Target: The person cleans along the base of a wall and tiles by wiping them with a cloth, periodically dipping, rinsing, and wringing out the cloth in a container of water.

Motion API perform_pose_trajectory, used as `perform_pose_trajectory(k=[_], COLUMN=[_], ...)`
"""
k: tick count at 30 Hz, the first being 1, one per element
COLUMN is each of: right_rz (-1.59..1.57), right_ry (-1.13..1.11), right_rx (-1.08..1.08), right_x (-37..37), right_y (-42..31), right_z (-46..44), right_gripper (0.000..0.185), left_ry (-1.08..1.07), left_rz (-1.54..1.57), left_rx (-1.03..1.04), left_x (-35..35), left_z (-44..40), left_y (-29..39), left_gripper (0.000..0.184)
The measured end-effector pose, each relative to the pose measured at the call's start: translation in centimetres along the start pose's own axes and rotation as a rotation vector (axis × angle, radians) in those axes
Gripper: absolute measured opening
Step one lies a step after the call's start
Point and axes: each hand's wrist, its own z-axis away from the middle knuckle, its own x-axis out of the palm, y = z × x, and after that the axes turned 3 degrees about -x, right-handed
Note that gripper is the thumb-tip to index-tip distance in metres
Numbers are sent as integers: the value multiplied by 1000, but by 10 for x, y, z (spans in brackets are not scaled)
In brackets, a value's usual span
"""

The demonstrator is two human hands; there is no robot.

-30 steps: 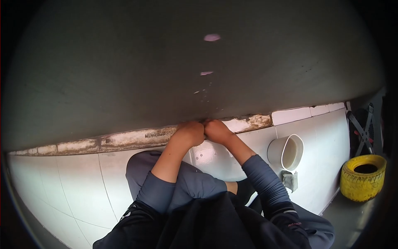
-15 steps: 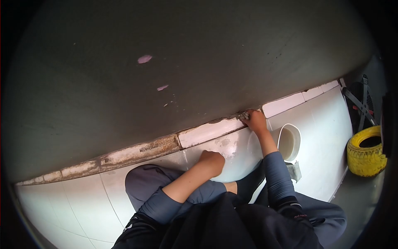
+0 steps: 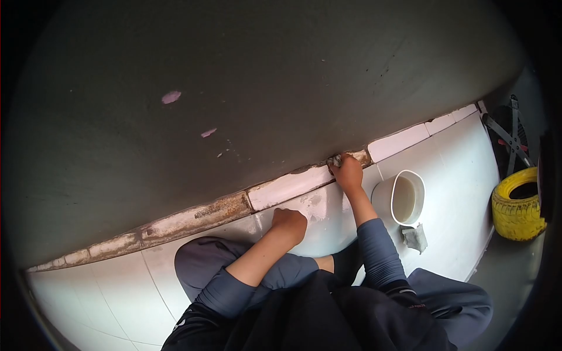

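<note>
My right hand (image 3: 349,174) is closed around a small crumpled grey-white rag (image 3: 334,161) and presses it on the skirting tile's upper edge, where the tile meets the dark wall. Under it runs a white skirting tile (image 3: 291,187) with a rough, chipped top edge. Just right of the hand, a short stretch of skirting is brown and dirty. My left hand (image 3: 290,226) makes a fist close to the skirting, above the white floor; what its fingers hold, if anything, is hidden.
A white bucket (image 3: 383,199) with cloudy liquid stands right of my right forearm, a grey cloth (image 3: 415,238) beside it. Farther right are a yellow tyre (image 3: 515,212) and a crossed metal frame (image 3: 510,140). Brown-stained skirting (image 3: 199,217) continues left. My bent legs frame the near floor.
My right hand has slid left along the top of the skirting with the rag. The fist of my left hand has shifted slightly left. The view has shifted a little.
</note>
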Motion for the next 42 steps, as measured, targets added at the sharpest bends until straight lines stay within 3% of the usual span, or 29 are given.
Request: perform_pose_trajectory(k=[3,4,10,13,18,20,24,25,29,32,34,37,39,42], right_rz=[36,29,-63,-24,62,116,244,193,228,136,170,128,150,185], right_ry=[87,26,30,47,87,87,137,241,152,165,110,60,120,182], right_rx=[2,71,-115,50,114,-21,-94,-43,173,162,-55,-49,111,121], right_x=[12,14,30,13,5,6,-4,-2,-5,8,9,0,-2,4], right_y=[-4,-14,-31,-12,1,-4,16,26,39,33,21,22,28,27], right_z=[4,8,27,8,13,27,15,4,-21,-9,6,3,-11,-15], right_gripper=[28,19,25,20,21,21,19,21,22,20,18,22,23,22], left_ry=[-4,8,22,8,32,36,58,50,44,70,98,109,106,118], left_rz=[-3,-1,18,11,0,7,26,24,10,-4,17,27,25,3], left_rx=[14,38,128,115,92,121,175,172,154,181,213,241,232,204], left_x=[-3,-7,2,7,5,4,11,12,8,8,10,15,17,18], left_z=[-1,-1,-4,-1,0,0,-2,-1,-1,-4,-5,-5,-4,-2], left_y=[5,8,14,10,9,11,10,9,11,16,17,15,12,11], left_gripper=[21,21,22,22,22,23,23,23,24,23,23,22,22,22])
